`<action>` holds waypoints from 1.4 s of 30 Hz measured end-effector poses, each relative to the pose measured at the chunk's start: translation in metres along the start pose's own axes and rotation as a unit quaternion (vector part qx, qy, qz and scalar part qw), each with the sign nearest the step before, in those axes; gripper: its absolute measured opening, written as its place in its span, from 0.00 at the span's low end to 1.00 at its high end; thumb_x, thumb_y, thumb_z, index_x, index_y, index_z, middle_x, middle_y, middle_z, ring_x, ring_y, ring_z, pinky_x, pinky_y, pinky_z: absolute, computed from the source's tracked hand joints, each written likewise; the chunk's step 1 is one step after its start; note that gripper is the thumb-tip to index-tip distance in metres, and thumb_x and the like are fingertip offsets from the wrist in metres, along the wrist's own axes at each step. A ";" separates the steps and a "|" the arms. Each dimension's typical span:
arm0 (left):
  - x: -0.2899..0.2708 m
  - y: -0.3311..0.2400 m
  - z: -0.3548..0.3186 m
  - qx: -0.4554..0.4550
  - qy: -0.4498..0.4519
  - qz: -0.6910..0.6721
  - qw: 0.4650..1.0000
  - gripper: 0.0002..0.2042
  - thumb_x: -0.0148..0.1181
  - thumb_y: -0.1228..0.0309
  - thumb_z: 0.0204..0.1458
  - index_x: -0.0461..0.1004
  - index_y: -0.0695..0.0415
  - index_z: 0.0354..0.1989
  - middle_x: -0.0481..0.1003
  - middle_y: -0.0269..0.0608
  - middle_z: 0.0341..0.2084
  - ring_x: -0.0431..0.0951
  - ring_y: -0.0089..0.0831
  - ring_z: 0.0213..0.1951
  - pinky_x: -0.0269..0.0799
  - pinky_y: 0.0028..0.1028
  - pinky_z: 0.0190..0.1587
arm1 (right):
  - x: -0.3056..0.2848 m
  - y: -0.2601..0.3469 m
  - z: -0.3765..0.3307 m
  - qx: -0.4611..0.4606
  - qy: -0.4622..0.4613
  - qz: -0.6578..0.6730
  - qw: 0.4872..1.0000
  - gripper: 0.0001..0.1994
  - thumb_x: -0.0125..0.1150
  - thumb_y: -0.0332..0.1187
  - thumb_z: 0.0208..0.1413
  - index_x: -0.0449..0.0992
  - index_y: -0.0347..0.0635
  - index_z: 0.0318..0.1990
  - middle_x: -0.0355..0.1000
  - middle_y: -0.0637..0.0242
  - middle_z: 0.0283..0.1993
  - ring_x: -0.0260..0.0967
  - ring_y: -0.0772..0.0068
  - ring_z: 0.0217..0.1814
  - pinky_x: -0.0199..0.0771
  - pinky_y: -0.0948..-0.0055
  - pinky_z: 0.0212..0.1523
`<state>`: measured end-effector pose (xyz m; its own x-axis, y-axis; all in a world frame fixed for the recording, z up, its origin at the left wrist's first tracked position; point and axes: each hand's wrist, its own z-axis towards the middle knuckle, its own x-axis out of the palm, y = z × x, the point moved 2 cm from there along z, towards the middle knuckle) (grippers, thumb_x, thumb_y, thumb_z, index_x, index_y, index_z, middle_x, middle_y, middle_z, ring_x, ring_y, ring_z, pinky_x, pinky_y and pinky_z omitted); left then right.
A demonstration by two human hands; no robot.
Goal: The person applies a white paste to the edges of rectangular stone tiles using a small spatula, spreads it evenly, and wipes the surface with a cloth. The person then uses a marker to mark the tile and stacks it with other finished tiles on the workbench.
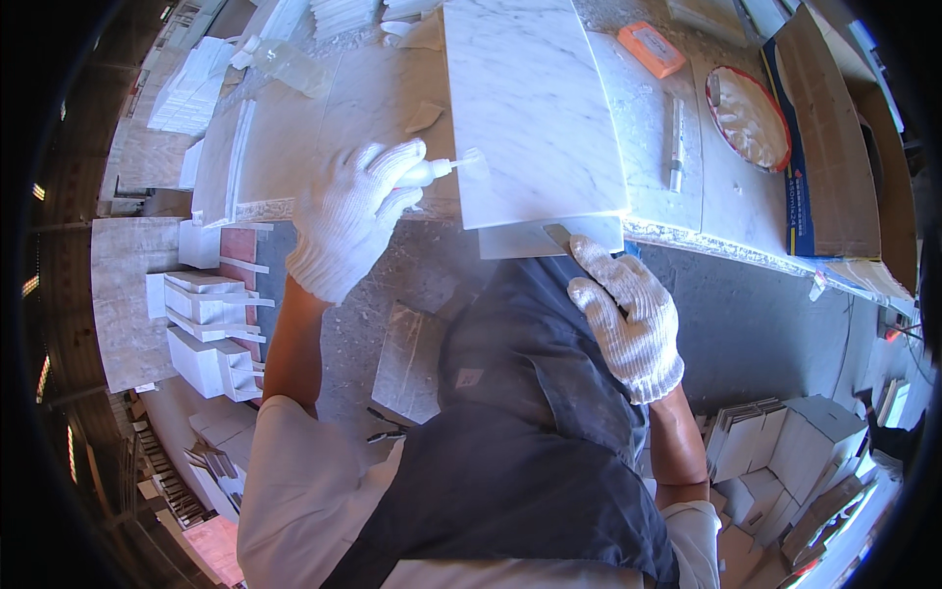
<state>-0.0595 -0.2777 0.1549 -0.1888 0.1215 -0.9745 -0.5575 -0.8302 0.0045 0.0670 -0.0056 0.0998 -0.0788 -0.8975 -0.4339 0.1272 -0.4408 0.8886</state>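
Observation:
A white, grey-veined marble slab (535,98) lies on the bench and reaches past its near edge. Below its front edge shows a second pale slab (505,241). My left hand (348,211), in a white knit glove, is closed round a small white squeeze bottle (424,175). Its nozzle points right, at a whitish patch near the slab's left edge; I cannot tell if it touches. In my gloved right hand (628,319) is a thin flat grey blade (558,238), gripped at the fingertips beside the slab's front edge. Most of its handle end is hidden by the glove.
On the bench's right are an orange box (652,50), a marker pen (677,142), a red-rimmed dish of white paste (748,118) and a cardboard carton (834,137). A clear bottle (289,65) lies at back left. Stacked wrapped blocks (211,319) stand left, boxes (785,452) lower right.

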 end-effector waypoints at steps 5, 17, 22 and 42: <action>-0.003 -0.006 0.002 -0.024 0.019 0.033 0.999 0.21 0.70 0.65 0.52 0.79 0.48 0.57 0.78 0.38 0.43 0.77 0.42 0.48 0.74 0.39 0.49 | 0.000 -0.001 0.000 -0.011 -0.006 0.006 1.000 0.17 0.68 0.29 0.59 0.81 0.38 0.56 0.78 0.57 0.38 0.74 0.63 0.35 0.76 0.70 0.42; -0.002 -0.006 0.003 -0.001 0.004 0.084 0.996 0.21 0.68 0.61 0.53 0.79 0.43 0.57 0.78 0.36 0.45 0.76 0.40 0.51 0.75 0.39 0.51 | 0.001 -0.006 -0.001 -0.004 0.005 -0.019 1.000 0.21 0.71 0.28 0.55 0.80 0.49 0.57 0.79 0.58 0.43 0.79 0.56 0.42 0.79 0.64 0.43; -0.001 -0.005 0.003 0.015 0.000 0.100 0.995 0.21 0.67 0.60 0.54 0.79 0.42 0.57 0.78 0.34 0.46 0.76 0.39 0.53 0.75 0.38 0.52 | 0.001 -0.006 0.000 -0.017 -0.002 -0.014 1.000 0.20 0.70 0.28 0.55 0.80 0.48 0.57 0.79 0.58 0.43 0.79 0.56 0.42 0.79 0.64 0.43; -0.003 -0.005 0.004 0.027 0.006 0.137 0.990 0.20 0.68 0.59 0.54 0.79 0.41 0.57 0.78 0.32 0.47 0.76 0.38 0.55 0.75 0.38 0.55 | 0.001 -0.001 0.001 -0.006 0.002 -0.004 1.000 0.17 0.70 0.28 0.58 0.81 0.36 0.55 0.79 0.56 0.41 0.78 0.61 0.39 0.78 0.68 0.44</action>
<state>-0.0592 -0.2718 0.1582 -0.3297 -0.1106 -0.9376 -0.5293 -0.8007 0.2806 0.0656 -0.0057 0.0987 -0.0765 -0.8942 -0.4410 0.1386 -0.4476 0.8834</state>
